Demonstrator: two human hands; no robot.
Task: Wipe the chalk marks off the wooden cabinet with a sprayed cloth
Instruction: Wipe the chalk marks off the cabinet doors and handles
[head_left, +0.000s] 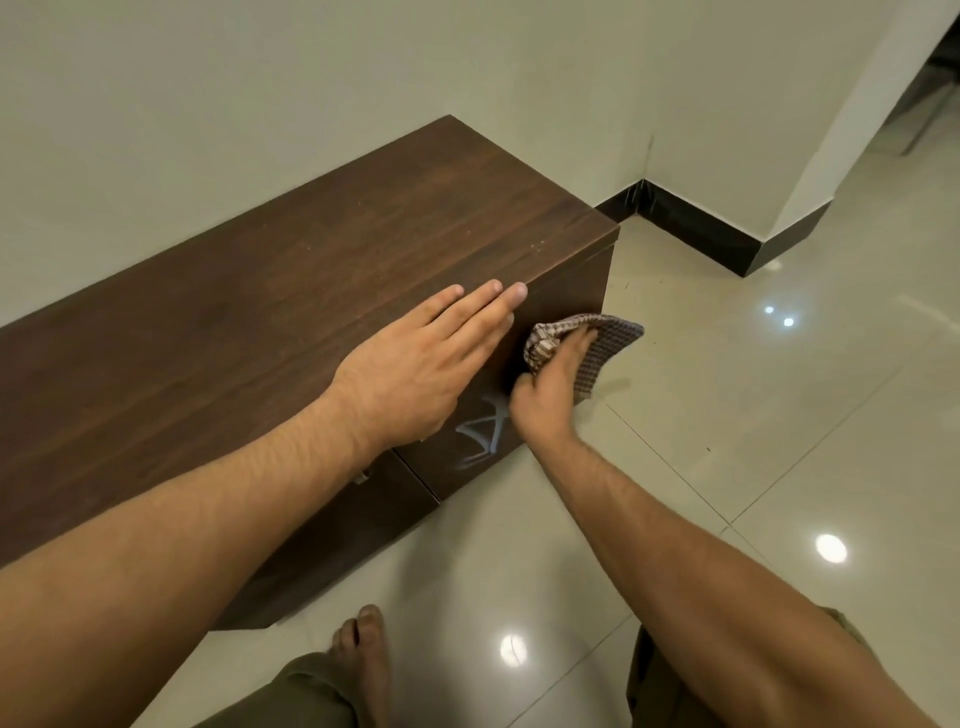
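Head view: the left hand (415, 364) lies flat, fingers straight, on top of the wooden cabinet (249, 312) at its front edge. The right hand (548, 387) grips a bunched checked cloth (610, 340) against the cabinet's front, just beside the white chalk marks (480, 436). The cabinet stands on a glossy tiled floor (727, 441).

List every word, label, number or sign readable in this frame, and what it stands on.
No printed words, labels, brands or numbers show.
The chalk marks on the wooden cabinet front: crossed strokes, roughly like "X"; not readable as a word.
The cloth in the right hand: checked weave only, no label visible.
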